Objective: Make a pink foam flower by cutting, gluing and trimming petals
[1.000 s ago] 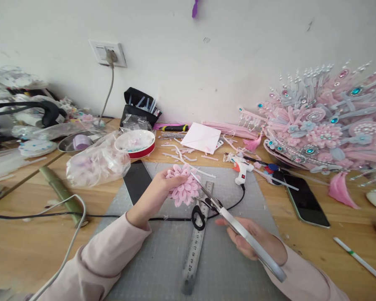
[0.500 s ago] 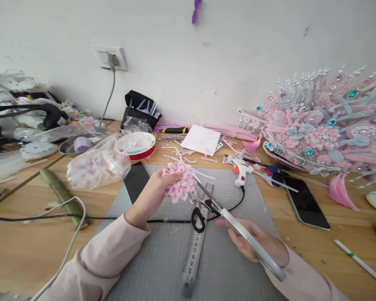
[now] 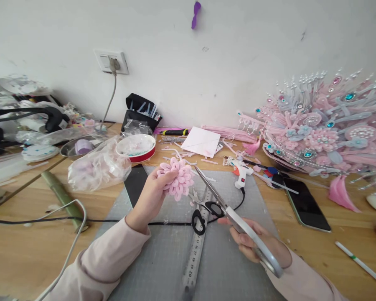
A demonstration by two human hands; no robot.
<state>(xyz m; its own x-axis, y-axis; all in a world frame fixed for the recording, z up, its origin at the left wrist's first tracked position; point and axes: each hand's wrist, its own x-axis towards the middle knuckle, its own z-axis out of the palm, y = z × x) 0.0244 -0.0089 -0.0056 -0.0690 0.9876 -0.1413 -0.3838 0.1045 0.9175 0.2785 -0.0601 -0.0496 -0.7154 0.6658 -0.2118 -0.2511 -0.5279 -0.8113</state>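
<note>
Pinched between the thumb and fingers of my left hand (image 3: 150, 194) is a pink looped flower (image 3: 177, 180), held above the grey cutting mat (image 3: 235, 259). My right hand (image 3: 253, 240) is wrapped round a long tool with white-grey handles (image 3: 253, 236); its narrow metal end points up and left, just right of the flower. The two do not appear to touch. Below them, small black-handled scissors (image 3: 199, 221) lie across a metal ruler (image 3: 194, 255) on the mat.
A white glue gun (image 3: 242, 173) and a phone (image 3: 305, 202) are on the right, before a large pink beaded headpiece (image 3: 319, 133). Leftward are a red-rimmed dish (image 3: 141, 156), a plastic bag (image 3: 97, 167) and a green bamboo piece (image 3: 62, 196). A black cable (image 3: 106, 220) crosses the mat.
The flower and my left hand have shifted slightly left. The tool in my right hand has moved a little away from the flower, widening the gap. The camera view has tilted slightly upward.
</note>
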